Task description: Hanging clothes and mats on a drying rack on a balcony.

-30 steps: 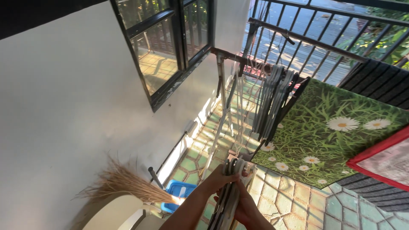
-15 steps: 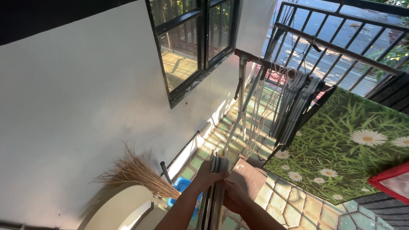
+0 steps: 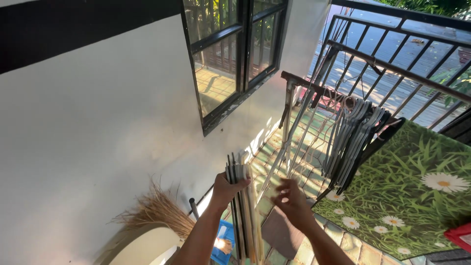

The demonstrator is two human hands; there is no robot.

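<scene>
Low at 6 o'clock, left hand (image 3: 226, 189) fingers wrapped tight round top of upright bundle of thin white and dark clothes hangers (image 3: 241, 211). Right hand (image 3: 290, 198) at its 3 o'clock, fingers loosely spread, holding nothing, just beside bundle. Grey hangers on metal drying rack (image 3: 354, 140) at 2 o'clock, beside green daisy-print mat (image 3: 417, 191).

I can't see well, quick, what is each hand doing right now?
Left hand: closed around a bundle of hangers.
Right hand: open, holding nothing, beside the bundle.
</scene>
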